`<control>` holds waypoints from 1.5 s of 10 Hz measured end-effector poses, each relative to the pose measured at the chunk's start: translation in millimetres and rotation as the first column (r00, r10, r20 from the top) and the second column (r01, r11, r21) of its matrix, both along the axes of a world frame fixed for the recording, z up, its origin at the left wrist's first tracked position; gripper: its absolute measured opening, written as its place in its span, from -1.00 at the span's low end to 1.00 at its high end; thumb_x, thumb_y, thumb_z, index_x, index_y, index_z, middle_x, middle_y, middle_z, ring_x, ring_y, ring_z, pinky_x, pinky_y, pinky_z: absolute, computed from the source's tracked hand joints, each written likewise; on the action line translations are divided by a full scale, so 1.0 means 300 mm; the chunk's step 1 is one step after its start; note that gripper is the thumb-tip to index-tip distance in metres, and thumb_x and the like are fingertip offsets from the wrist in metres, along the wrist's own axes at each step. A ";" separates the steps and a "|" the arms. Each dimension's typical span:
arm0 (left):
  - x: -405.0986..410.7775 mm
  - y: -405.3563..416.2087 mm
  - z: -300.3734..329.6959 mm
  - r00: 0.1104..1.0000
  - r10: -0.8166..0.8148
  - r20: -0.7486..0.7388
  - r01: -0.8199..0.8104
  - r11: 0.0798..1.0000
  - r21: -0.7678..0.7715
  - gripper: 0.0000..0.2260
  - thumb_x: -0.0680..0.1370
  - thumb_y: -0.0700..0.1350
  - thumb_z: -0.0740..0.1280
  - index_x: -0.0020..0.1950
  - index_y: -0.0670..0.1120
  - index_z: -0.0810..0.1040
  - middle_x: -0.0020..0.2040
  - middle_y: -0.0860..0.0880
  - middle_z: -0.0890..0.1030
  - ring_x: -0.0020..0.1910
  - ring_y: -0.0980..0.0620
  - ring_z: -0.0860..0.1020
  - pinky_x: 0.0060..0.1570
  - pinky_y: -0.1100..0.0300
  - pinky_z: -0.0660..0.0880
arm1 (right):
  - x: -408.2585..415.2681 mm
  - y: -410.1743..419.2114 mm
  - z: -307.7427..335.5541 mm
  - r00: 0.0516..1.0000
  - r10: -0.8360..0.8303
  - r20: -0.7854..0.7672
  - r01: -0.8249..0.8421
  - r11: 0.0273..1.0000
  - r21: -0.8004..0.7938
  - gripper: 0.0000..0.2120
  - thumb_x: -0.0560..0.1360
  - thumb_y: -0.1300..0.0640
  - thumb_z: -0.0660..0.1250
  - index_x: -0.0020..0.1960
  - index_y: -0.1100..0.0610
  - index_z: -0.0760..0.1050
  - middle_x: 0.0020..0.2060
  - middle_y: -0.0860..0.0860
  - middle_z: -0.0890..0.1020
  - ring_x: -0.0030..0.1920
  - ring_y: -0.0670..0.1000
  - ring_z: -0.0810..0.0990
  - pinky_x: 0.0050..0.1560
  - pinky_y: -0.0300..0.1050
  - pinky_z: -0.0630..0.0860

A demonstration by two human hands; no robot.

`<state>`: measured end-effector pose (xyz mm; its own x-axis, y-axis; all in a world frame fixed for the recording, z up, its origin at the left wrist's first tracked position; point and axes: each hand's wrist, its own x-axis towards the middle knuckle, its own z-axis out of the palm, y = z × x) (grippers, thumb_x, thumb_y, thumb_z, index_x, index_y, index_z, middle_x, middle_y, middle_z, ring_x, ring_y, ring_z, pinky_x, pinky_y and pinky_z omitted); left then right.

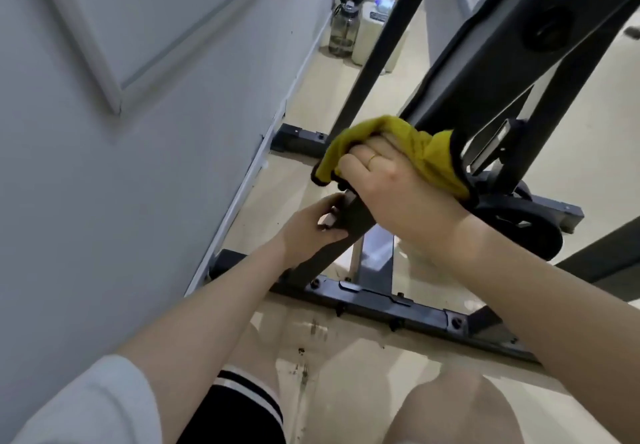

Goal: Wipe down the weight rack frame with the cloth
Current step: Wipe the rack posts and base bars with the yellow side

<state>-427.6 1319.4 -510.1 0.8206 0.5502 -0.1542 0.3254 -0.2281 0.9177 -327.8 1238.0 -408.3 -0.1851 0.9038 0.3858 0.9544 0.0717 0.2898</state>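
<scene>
The wipe looks to be partway through, judging by where the cloth [398,145] sits: it is wrapped over a slanted bar of the frame [498,52], about midway down that bar, with dark tube running on above it toward the top right and a short stretch below it down to the base rail [391,305]. How much of the bar is already clean cannot be told, since the paint shows no clear before-and-after line. What seems left is the lower end of this bar, the base rail on the floor [346,104] with its bolts, and the other uprights further back by the wall [104,201] (none of these has any cloth near it).

The right hand [398,180] lies on top of the cloth, fingers curled over it and round the bar, pressing the cloth against the metal; a ring shows on one finger. The cloth bunches out past the fingertips on the wall side and hangs down on the other side by the wrist.

The left hand [308,225] is just below, touching no cloth. Its fingers and thumb grip the same bar from the wall side, apparently steadying it, close under the right hand.
</scene>
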 end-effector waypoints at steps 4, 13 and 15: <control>-0.150 0.002 0.017 0.884 0.299 0.358 0.062 0.685 -0.726 -0.73 0.60 -0.23 0.07 0.22 -0.17 0.47 0.04 -0.11 0.61 0.01 -0.01 0.59 0.09 0.05 0.56 | -0.153 -0.017 -0.182 0.874 -0.280 -0.397 0.300 0.954 -0.012 -0.75 0.54 0.24 0.13 -0.11 0.34 0.54 -0.17 0.23 0.63 -0.07 0.20 0.62 -0.09 0.09 0.61; -0.220 0.056 0.015 0.937 0.316 0.149 -0.268 0.924 -0.274 -0.70 0.59 -0.09 0.26 0.31 -0.01 0.33 0.18 0.05 0.48 0.20 0.05 0.46 0.12 0.15 0.41 | -0.258 -0.059 -0.190 0.305 -0.138 -0.942 0.407 0.914 -0.002 -0.95 0.55 0.13 0.30 0.01 0.07 0.46 -0.21 -0.20 0.49 -0.16 -0.38 0.45 -0.16 -0.52 0.38; -0.239 0.034 0.055 0.872 0.437 0.220 -0.433 0.899 -0.070 -0.26 0.52 -0.03 0.37 0.53 0.09 -0.05 0.52 0.04 0.09 0.48 0.02 0.14 0.36 0.09 0.20 | -0.273 -0.050 -0.129 0.261 0.003 -0.965 0.256 0.964 0.072 -0.86 0.49 0.14 0.37 -0.15 -0.06 0.46 0.23 -0.35 0.29 0.27 -0.34 0.29 0.15 -0.49 0.34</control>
<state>-499.2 1329.6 -493.6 0.5130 0.8584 -0.0080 0.1724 -0.0939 0.9805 -409.7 1223.0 -446.9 0.5421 0.7683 0.3403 0.5369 -0.0052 -0.8436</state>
